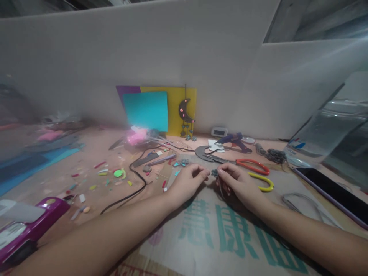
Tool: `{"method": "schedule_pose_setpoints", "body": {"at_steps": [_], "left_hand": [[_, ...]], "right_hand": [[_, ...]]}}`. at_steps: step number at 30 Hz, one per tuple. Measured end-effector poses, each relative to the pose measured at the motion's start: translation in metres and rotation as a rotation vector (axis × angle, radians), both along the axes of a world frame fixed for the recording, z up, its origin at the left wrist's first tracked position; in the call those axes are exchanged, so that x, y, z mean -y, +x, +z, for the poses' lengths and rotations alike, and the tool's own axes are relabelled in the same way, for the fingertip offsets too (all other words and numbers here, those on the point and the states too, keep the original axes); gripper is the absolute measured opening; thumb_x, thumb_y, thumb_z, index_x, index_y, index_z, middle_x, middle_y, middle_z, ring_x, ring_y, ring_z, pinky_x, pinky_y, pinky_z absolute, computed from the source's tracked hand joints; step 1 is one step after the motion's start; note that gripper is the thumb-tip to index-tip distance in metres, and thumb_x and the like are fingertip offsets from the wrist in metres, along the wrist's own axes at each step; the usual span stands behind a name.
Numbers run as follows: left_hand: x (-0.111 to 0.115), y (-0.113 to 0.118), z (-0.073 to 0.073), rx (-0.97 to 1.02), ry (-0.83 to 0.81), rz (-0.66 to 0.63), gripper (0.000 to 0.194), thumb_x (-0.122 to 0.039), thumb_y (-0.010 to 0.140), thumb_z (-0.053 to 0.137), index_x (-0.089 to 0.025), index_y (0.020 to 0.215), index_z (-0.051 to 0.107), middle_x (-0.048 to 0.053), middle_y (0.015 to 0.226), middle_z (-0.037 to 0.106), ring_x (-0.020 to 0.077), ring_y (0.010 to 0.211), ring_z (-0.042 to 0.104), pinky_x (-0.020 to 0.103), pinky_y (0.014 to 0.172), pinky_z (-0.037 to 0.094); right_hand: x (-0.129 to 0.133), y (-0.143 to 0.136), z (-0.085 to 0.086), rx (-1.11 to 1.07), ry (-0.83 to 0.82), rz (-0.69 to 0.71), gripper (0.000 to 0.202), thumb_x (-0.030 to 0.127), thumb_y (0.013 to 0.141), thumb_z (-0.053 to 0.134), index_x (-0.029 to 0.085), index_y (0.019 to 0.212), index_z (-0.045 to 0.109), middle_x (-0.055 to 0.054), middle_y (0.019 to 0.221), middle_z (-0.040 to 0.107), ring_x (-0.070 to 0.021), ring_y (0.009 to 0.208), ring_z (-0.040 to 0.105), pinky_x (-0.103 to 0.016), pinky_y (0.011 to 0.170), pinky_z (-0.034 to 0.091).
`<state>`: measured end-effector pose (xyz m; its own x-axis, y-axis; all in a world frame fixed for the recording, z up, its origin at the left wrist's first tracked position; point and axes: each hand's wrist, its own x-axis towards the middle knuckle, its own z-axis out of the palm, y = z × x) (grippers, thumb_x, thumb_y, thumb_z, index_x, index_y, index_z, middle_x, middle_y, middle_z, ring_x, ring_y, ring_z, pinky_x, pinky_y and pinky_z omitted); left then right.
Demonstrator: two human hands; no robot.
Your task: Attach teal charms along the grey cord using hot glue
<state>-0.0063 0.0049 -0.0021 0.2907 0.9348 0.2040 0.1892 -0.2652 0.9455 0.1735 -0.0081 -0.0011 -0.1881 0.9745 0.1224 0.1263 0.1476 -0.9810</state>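
My right hand pinches a small grey-green crocheted-looking piece between thumb and forefinger, with a thin strand hanging below. Facing it across a narrow gap, my left hand has its thumb and forefinger pressed together; whatever they hold is too small to make out. Both hands are above a paper sheet printed with large green characters. Behind my right hand lie scissors with one red handle and one yellow handle. Small grey and turquoise pieces rest just beyond my left hand.
A crescent moon hanging is propped against yellow and turquoise cards. Coloured scraps and a black cable spread leftward, near a purple device. At right are a phone, grey yarn and a clear container.
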Motion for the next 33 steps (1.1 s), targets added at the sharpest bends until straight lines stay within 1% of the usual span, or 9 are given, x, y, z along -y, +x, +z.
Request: {"method": "schedule_pose_setpoints", "body": {"at_steps": [6,13,19,21,24,26,30,33], "left_hand": [[0.0019,-0.0012,0.0011,-0.015,-0.005,0.016,0.026,-0.039,0.088,0.055,-0.016,0.078,0.060,0.002,0.076,0.064,0.0178,0.075,0.060,0.027,0.071,0.042],[0.0010,-0.0009,0.0007,-0.001,-0.004,0.015,0.026,-0.038,0.089,0.054,-0.016,0.077,0.060,0.002,0.075,0.064,0.0169,0.075,0.059,0.026,0.071,0.042],[0.0017,-0.0019,-0.0004,-0.003,0.018,0.007,0.037,-0.045,0.093,0.045,-0.016,0.072,0.057,0.001,0.069,0.059,0.0159,0.070,0.057,0.026,0.069,0.042],[0.0019,-0.0022,-0.0008,-0.010,0.009,0.019,0.033,-0.043,0.092,0.048,-0.016,0.075,0.058,0.002,0.073,0.061,0.0162,0.073,0.058,0.027,0.071,0.043],[0.0010,-0.0019,-0.0026,-0.014,-0.007,0.035,0.021,-0.036,0.088,0.056,-0.016,0.089,0.062,0.004,0.085,0.066,0.0174,0.080,0.060,0.028,0.075,0.045],[0.0003,-0.0015,-0.0041,-0.012,0.000,0.032,0.022,-0.034,0.087,0.056,-0.015,0.094,0.064,0.006,0.091,0.068,0.0188,0.085,0.062,0.029,0.077,0.046],[0.0007,-0.0010,-0.0044,0.001,0.007,0.000,0.029,-0.041,0.087,0.057,-0.015,0.096,0.066,0.008,0.095,0.070,0.0203,0.088,0.064,0.031,0.079,0.048],[0.0027,-0.0005,-0.0015,-0.023,0.006,0.017,0.026,-0.039,0.084,0.059,-0.016,0.095,0.067,0.008,0.097,0.070,0.0209,0.091,0.064,0.033,0.083,0.047]], "right_hand": [[-0.0020,0.0005,-0.0007,0.020,0.022,0.037,0.035,0.053,0.087,0.060,0.018,0.087,0.054,0.006,0.054,0.051,-0.0067,0.044,0.042,-0.018,0.042,0.033],[-0.0022,-0.0012,0.0018,0.028,0.016,0.021,0.037,0.054,0.085,0.060,0.019,0.086,0.052,0.006,0.054,0.050,-0.0064,0.042,0.042,-0.018,0.039,0.033],[-0.0031,0.0000,-0.0003,0.020,0.028,0.015,0.034,0.052,0.086,0.061,0.018,0.086,0.053,0.006,0.056,0.051,-0.0060,0.043,0.043,-0.018,0.041,0.033],[-0.0026,0.0002,-0.0002,0.011,0.034,0.018,0.034,0.051,0.087,0.060,0.018,0.086,0.054,0.006,0.055,0.051,-0.0058,0.043,0.042,-0.017,0.041,0.033],[-0.0015,-0.0005,0.0014,0.006,0.037,0.029,0.032,0.050,0.088,0.059,0.018,0.086,0.054,0.006,0.055,0.052,-0.0056,0.044,0.043,-0.017,0.041,0.033],[-0.0011,-0.0012,0.0023,0.007,0.041,0.039,0.031,0.049,0.088,0.059,0.018,0.086,0.054,0.006,0.055,0.053,-0.0056,0.043,0.043,-0.017,0.040,0.033],[-0.0015,-0.0022,0.0023,-0.008,0.063,0.061,0.031,0.048,0.086,0.061,0.018,0.083,0.053,0.008,0.051,0.049,-0.0056,0.041,0.040,-0.018,0.040,0.032],[-0.0010,-0.0028,0.0037,0.008,0.071,0.037,0.030,0.046,0.085,0.061,0.018,0.081,0.053,0.007,0.052,0.050,-0.0060,0.042,0.041,-0.018,0.040,0.032]]}}
